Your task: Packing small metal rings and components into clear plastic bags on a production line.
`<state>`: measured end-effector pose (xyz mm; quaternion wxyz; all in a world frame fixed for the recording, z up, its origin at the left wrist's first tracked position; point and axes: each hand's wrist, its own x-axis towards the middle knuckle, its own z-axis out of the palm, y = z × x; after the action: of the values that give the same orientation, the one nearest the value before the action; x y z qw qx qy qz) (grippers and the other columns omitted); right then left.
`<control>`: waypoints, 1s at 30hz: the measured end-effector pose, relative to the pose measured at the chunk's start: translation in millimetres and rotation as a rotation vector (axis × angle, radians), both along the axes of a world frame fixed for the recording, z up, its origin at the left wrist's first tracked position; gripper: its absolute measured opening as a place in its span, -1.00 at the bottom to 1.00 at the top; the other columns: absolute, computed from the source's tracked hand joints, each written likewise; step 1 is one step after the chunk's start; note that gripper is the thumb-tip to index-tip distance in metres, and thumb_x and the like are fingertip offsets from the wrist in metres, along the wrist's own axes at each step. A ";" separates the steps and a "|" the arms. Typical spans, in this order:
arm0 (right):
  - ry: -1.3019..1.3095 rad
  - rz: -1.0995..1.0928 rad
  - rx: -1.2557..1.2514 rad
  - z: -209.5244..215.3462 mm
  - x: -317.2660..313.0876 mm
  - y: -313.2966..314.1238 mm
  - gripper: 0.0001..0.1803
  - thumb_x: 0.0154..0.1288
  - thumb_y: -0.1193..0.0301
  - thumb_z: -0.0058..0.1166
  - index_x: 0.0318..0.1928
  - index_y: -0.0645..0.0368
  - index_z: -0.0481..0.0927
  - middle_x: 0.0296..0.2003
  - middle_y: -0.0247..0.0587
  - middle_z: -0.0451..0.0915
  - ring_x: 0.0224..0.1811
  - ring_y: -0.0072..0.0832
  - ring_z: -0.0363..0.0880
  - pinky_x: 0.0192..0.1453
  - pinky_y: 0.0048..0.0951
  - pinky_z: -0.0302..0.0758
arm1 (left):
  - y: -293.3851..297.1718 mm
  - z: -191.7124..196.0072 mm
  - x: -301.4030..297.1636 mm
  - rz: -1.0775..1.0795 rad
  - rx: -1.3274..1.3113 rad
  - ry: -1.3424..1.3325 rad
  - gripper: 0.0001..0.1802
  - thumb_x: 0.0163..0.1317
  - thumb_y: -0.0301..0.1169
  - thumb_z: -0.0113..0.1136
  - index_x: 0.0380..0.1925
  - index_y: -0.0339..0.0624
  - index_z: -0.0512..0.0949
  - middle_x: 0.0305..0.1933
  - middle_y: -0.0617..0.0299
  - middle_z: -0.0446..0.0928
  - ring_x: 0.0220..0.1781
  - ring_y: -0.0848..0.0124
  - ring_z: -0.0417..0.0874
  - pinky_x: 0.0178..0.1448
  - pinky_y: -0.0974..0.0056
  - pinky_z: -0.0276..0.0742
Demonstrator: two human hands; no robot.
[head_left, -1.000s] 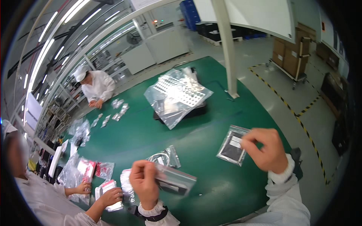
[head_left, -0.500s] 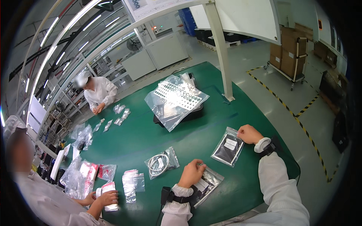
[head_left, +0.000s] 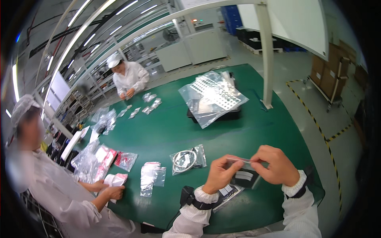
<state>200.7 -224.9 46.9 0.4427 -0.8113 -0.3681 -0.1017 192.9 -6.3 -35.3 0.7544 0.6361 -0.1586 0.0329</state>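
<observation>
Both hands pinch one small clear plastic zip bag by its top strip: left hand at its left end, right hand at its right, fingers closed on it. Its sealed edge runs left to right between them, and the dark contents hang below, above the green bench near its front edge. Just beyond the left hand lies a clear bag of coiled cable.

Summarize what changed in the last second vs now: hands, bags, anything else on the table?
Both hands came together: the right hand left the dark bag at the right and the left hand rose off the table; together they now pinch the top edge of a clear bag with a dark item inside. The coiled-cable bag, the large bag on the black tray and both co-workers stayed put.
</observation>
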 end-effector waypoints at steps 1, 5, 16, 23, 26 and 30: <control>0.002 -0.006 0.015 -0.4 -1.5 1.3 -0.93 0.18 0.53 0.21 -0.32 0.25 0.65 -0.44 -0.11 0.56 -0.40 -0.20 0.56 -0.29 -0.26 0.47 | -3.3 5.0 -3.7 0.006 -0.025 -0.028 -0.84 0.37 -0.43 0.35 -0.14 -0.28 0.67 -0.34 0.43 0.64 -0.32 0.72 0.51 -0.25 0.51 0.43; 0.037 -0.097 0.037 8.3 -17.5 5.9 -0.93 0.12 0.53 0.23 -0.35 0.23 0.63 -0.47 -0.13 0.57 -0.46 -0.20 0.55 -0.30 -0.27 0.44 | -2.9 22.2 -12.5 0.016 0.044 -0.108 -0.80 0.35 -0.45 0.35 -0.10 -0.32 0.66 -0.30 0.32 0.69 -0.28 0.64 0.58 -0.21 0.45 0.50; -0.156 -0.105 0.043 4.9 -24.6 10.5 -0.92 0.05 0.56 0.24 -0.45 0.19 0.58 -0.55 -0.26 0.55 -0.54 -0.31 0.49 -0.38 -0.31 0.34 | -2.1 34.1 -16.5 -0.115 0.104 -0.248 -0.88 0.32 -0.54 0.30 -0.17 -0.34 0.66 -0.22 0.14 0.70 -0.22 0.48 0.67 -0.13 0.39 0.56; -0.142 -0.090 0.013 7.4 -32.4 13.9 -0.91 0.04 0.56 0.23 -0.46 0.18 0.55 -0.58 -0.27 0.53 -0.57 -0.33 0.45 -0.40 -0.32 0.31 | 2.8 48.0 -28.6 0.071 0.196 -0.383 -0.92 0.33 -0.51 0.31 -0.26 -0.32 0.70 -0.34 0.13 0.73 -0.34 0.47 0.72 -0.23 0.37 0.59; -0.114 -0.084 0.015 6.2 -37.4 10.3 -0.91 0.05 0.57 0.22 -0.46 0.18 0.55 -0.58 -0.26 0.52 -0.58 -0.32 0.44 -0.42 -0.32 0.30 | 12.5 56.1 -30.5 0.061 0.206 -0.325 -0.89 0.34 -0.49 0.30 -0.27 -0.33 0.70 -0.37 0.13 0.73 -0.35 0.46 0.73 -0.25 0.38 0.60; -0.058 -0.062 0.003 13.4 -37.9 3.2 -0.91 0.08 0.56 0.23 -0.45 0.22 0.55 -0.58 -0.22 0.51 -0.57 -0.31 0.46 -0.43 -0.33 0.33 | 27.0 59.2 -32.1 0.028 0.047 -0.091 -0.85 0.39 -0.49 0.25 -0.24 -0.38 0.71 -0.35 0.16 0.74 -0.29 0.48 0.73 -0.16 0.38 0.63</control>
<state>162.8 -221.7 60.3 0.4296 -0.8185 -0.3550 -0.1392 160.8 20.6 23.9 0.7306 0.6538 -0.1846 0.0688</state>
